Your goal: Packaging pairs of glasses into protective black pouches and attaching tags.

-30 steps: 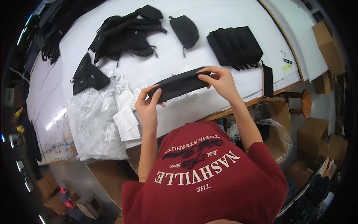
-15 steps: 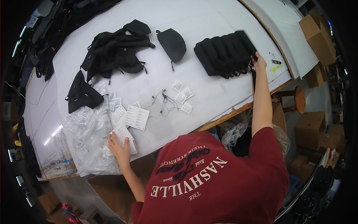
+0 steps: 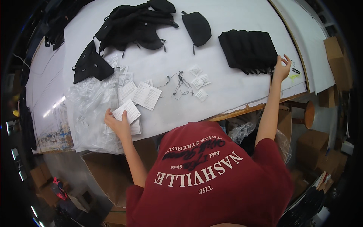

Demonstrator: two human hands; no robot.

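White paper card is, in the head view, at the thumb and fingers of the left hand, along its lower left edge; whether they pinch it, I cannot tell. The right hand has its fingers loosely parted and empty, just beside the right edge of the black fabric stack on the white table

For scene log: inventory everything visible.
Draped fabric: uncountable, black, far left
Domed fabric pouch: one, black, far
Puffy fabric stack: uncountable, black, right
Crinkled plastic bags: uncountable, clear, left
Rectangular paper cards: several, white, left
Small tags: several, white, centre
Looped cords: several, black, centre
Small tool: one, black, right
Table: one, white, centre
Cardboard boxes: several, brown, around table
Round stool: one, brown, right
Shirt: one, maroon, foreground
Left hand: one, at cards
Right hand: one, at stack
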